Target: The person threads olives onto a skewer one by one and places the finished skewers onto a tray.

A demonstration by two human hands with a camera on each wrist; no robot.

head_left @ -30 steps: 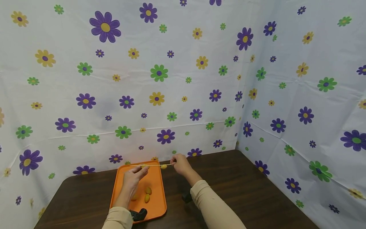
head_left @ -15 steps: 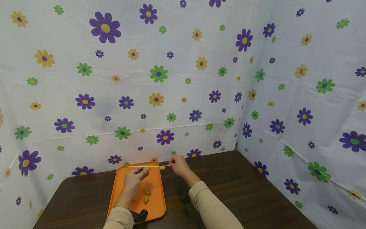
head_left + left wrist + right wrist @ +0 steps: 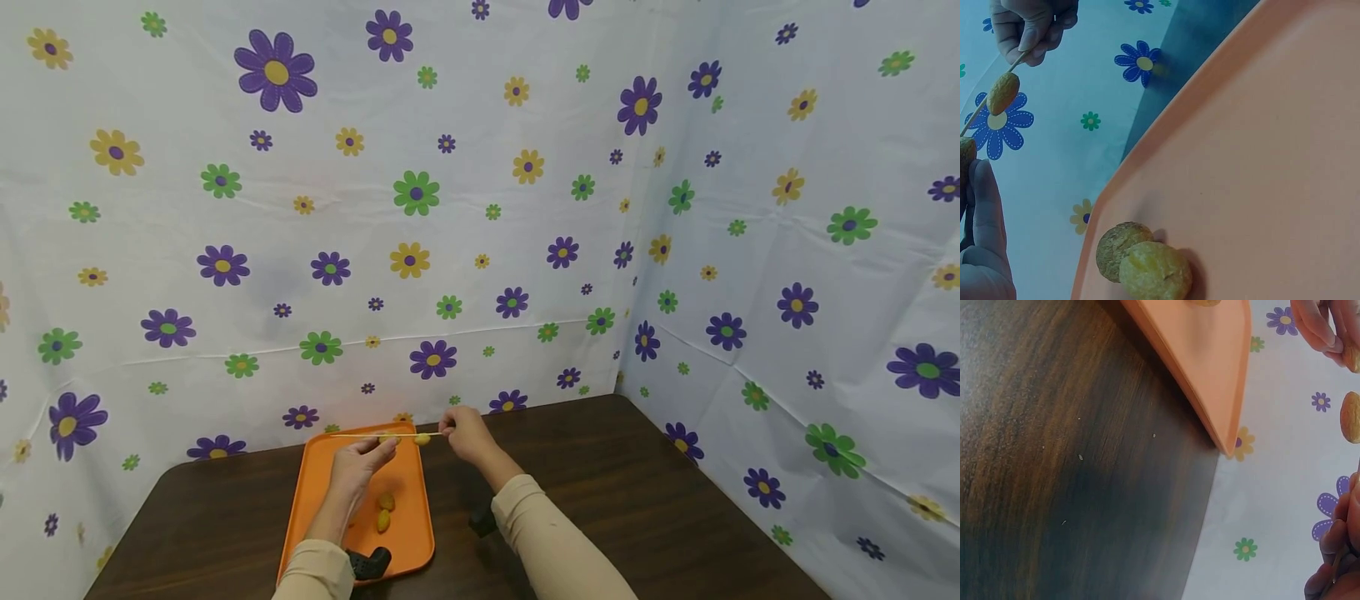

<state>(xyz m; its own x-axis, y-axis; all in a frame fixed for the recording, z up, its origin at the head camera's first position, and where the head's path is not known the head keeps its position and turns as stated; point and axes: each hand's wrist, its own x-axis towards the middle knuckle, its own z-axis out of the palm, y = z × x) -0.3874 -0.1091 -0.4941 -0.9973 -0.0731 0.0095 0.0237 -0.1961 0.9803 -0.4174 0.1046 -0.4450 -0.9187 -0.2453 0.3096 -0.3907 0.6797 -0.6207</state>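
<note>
A thin pale skewer (image 3: 352, 435) lies nearly level above the tray in the head view. My right hand (image 3: 467, 433) pinches its right end, with the fingers curled. Just left of those fingers, a small yellow-brown oval fruit (image 3: 1004, 94) is threaded on the skewer. My left hand (image 3: 356, 469) holds a second such fruit (image 3: 966, 153) between thumb and fingers, partly hidden, on the skewer. A short gap separates the two fruits. Beneath the hands, two loose fruits (image 3: 384, 522) touch one another on the orange tray (image 3: 412, 550).
The dark wooden table (image 3: 585, 483) stretches to the right of the tray, with a few tiny crumbs (image 3: 1080, 457) beside it. A flower-printed white cloth (image 3: 480, 167) hangs behind and to the right. Black wrist devices (image 3: 370, 565) sit under both forearms.
The hands have come slightly closer together: the left has shifted right with its fruit along the skewer, the right a little left. The gap between the two fruits has narrowed.
</note>
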